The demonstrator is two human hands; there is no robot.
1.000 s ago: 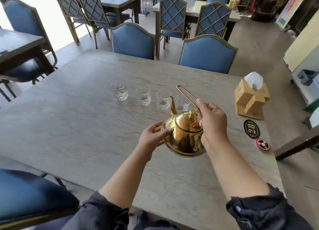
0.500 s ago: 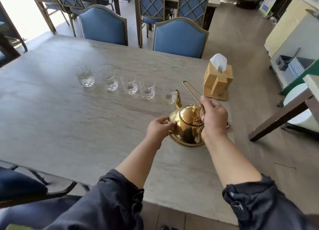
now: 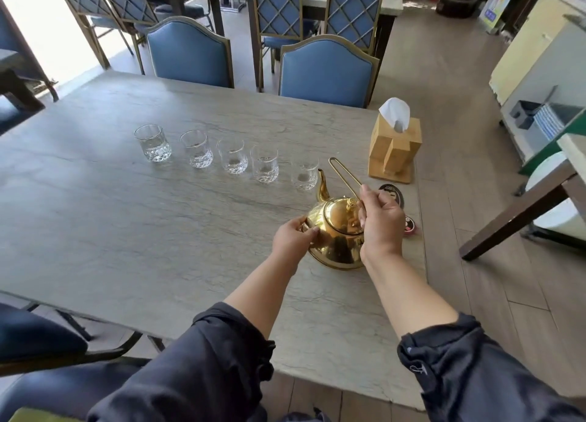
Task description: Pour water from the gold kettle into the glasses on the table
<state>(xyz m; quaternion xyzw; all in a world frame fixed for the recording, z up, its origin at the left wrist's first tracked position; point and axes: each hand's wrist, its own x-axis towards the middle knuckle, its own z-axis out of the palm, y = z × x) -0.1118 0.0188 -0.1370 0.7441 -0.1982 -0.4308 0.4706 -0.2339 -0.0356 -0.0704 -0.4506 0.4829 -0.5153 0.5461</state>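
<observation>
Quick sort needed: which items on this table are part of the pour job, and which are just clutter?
In the job:
gold kettle, left hand on its side, right hand on the handle
five glasses in a row

Just lying about:
tissue holder
two round coasters
blue chairs

gold kettle (image 3: 336,231): upright on table | five glasses (image 3: 234,157): rowed, seemingly part-filled
</observation>
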